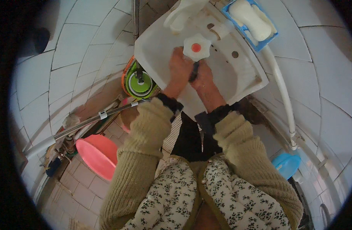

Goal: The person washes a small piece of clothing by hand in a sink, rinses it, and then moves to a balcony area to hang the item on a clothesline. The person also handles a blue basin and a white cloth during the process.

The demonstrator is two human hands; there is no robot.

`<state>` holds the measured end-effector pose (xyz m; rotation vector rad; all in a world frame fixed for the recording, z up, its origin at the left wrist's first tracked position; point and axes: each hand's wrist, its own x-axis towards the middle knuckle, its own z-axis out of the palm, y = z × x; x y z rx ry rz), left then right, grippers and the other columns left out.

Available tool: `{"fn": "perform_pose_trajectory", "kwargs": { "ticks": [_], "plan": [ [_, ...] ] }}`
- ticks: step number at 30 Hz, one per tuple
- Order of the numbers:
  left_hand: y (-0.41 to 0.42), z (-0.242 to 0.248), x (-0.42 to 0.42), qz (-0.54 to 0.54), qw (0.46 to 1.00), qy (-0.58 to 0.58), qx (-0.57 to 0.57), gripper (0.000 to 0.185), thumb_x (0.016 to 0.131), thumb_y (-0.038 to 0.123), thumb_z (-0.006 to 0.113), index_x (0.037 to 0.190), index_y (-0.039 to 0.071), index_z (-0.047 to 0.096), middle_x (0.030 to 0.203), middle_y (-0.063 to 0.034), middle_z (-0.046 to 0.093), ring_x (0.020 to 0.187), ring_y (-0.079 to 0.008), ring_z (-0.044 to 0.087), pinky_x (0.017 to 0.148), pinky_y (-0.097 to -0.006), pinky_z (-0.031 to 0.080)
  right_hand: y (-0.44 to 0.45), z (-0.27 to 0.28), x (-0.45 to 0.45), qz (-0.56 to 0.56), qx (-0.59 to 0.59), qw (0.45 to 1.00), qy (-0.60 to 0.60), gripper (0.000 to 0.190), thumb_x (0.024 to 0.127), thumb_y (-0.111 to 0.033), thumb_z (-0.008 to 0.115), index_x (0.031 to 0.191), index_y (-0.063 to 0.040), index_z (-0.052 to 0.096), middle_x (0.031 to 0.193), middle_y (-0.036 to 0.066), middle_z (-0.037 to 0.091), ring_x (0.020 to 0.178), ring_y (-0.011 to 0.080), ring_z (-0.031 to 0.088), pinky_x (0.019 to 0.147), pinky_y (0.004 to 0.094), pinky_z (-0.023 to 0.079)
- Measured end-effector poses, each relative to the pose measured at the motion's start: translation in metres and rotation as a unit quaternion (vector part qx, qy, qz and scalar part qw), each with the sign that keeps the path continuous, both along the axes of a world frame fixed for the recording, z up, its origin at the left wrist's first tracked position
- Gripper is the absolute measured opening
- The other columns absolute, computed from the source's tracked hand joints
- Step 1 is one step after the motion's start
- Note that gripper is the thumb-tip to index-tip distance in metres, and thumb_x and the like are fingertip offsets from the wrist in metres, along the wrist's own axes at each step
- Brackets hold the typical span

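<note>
Both bare hands are close together over a white ceramic washbasin [158, 43]. My left hand [180, 67] is on the left, its fingers near a dark narrow thing [194, 72] that lies between the two hands. My right hand [203, 75] is at the other side of that dark thing. Just beyond the fingertips is a white tap knob [196, 47] with a red centre, which partly hides them. Whether either hand grips something cannot be made out. A white curved plastic piece [179, 17] is at the basin's far left edge. Both wrists wear dark bands below rolled knit sleeves.
A blue soap dish [261, 47] with a white bar of soap [250, 20] is at upper right, by a white pipe [282, 86]. Left are a green mop bucket [140, 83], a metal pole [86, 122] and a pink basin [98, 155]. A blue basin [288, 165] lies right. Tiled walls surround the washbasin.
</note>
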<state>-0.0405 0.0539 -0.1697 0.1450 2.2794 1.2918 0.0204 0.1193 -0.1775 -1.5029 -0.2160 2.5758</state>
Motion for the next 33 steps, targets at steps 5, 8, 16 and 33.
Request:
{"fn": "perform_pose_trajectory", "kwargs": {
  "ticks": [5,8,16,33],
  "plan": [
    [-0.006,-0.018,-0.015,-0.026,0.992,0.12,0.033,0.024,0.083,0.016,0.061,0.101,0.0,0.058,0.096,-0.0218,0.057,0.087,-0.0421,0.057,0.076,-0.0441,0.047,0.014,0.013,-0.008,-0.019,0.034,0.997,-0.063,0.031,0.092,-0.035,0.055,0.105,-0.007,0.056,0.094,0.007,0.059,0.085,0.0224,0.061,0.071,0.0385,0.052],
    [-0.004,0.015,0.008,-0.049,0.998,0.02,0.039,0.024,0.082,0.018,0.061,0.101,0.002,0.06,0.093,-0.0222,0.057,0.086,-0.041,0.058,0.074,-0.0456,0.047,0.034,0.011,-0.01,-0.056,0.01,0.998,0.037,0.036,0.095,-0.04,0.044,0.116,-0.011,0.052,0.102,0.008,0.061,0.087,0.0224,0.061,0.074,0.037,0.053],
    [0.021,0.014,0.025,-0.1,0.99,0.05,-0.085,0.032,0.086,0.035,0.061,0.092,0.003,0.061,0.084,-0.0161,0.065,0.08,-0.0297,0.063,0.071,-0.0402,0.047,0.02,-0.003,0.004,0.033,-0.004,0.999,-0.024,0.031,0.093,-0.035,0.051,0.108,-0.01,0.056,0.093,0.007,0.06,0.084,0.0235,0.06,0.075,0.0373,0.051],
    [0.007,0.032,0.004,-0.043,0.98,-0.13,0.144,0.026,0.075,0.014,0.066,0.097,0.003,0.061,0.094,-0.0141,0.064,0.097,-0.0329,0.06,0.085,-0.0377,0.047,0.029,-0.004,-0.009,0.049,-0.067,0.984,0.158,0.031,0.094,-0.034,0.048,0.114,-0.011,0.055,0.103,0.004,0.061,0.095,0.021,0.059,0.088,0.0392,0.047]
  ]
}}
